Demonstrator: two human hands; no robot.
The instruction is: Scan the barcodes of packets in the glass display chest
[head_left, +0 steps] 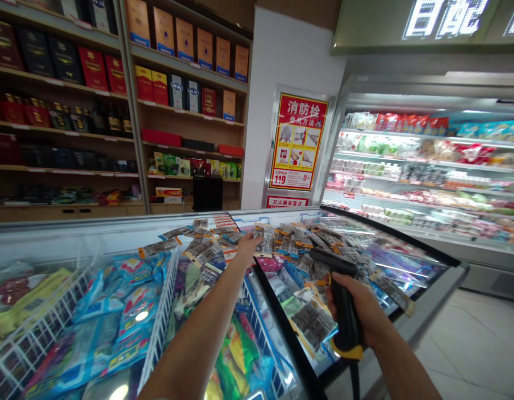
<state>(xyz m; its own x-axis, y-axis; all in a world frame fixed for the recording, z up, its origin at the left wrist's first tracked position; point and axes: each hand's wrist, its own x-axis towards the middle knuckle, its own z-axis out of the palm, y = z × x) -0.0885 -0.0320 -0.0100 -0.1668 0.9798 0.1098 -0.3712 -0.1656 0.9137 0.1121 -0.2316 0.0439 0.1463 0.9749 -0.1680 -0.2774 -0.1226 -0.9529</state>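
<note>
My right hand (361,305) is wrapped round the grip of a black and yellow barcode scanner (347,322), its head pointing left and its cable hanging down. Stretched forward over the freezer, my left hand (246,247) has its fingers closed on the edge of a small clear packet (265,240) with dark contents. Many similar packets (288,239) with orange and blue edges lie scattered on the freezer's glass lid around it. A larger packet (313,325) with dark contents lies below the scanner's head.
Under the glass, white wire baskets (159,311) hold blue bags (132,294) of frozen food. A black lid edge (282,316) runs between my arms. Shelves of boxed bottles (186,89) stand behind at left, and a lit chiller (427,172) at right. Tiled floor (460,339) shows at lower right.
</note>
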